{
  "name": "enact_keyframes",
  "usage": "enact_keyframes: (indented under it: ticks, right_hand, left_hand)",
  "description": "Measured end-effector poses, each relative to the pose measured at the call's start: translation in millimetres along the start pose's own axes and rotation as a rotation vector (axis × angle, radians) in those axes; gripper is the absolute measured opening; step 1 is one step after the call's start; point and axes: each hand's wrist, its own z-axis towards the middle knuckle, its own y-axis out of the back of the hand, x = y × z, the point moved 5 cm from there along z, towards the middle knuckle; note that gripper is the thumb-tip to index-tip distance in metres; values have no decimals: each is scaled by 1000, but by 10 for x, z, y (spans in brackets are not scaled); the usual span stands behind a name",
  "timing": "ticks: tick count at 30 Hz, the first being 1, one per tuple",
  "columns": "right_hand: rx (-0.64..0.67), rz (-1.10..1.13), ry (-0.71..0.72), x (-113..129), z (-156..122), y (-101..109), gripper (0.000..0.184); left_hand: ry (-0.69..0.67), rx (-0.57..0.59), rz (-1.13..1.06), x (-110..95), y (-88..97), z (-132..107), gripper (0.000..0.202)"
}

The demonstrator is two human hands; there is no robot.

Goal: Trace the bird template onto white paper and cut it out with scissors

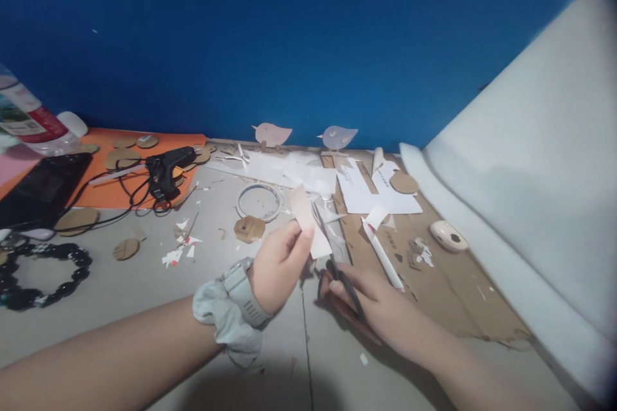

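Left hand (280, 263) fingers pinch paper (299, 201), apparently steadying it; right hand (380, 300) fingers grip scissors (348, 289) beside paper, seemingly for blade control.

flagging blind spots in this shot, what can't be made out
Head view:
Scissors: partly covered by the right hand
Paper strip: partly hidden by the left hand
Bottle: side cut off by the left picture edge
White sheet: writing too small and blurred
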Motion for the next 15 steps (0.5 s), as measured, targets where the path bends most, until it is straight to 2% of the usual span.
enact_keyframes:
  ticks: [15]
  right_hand:
    - [-38,75,-32,-29,2,-15,40]
  left_hand:
    - [3,52,52,25,-34,-15,33]
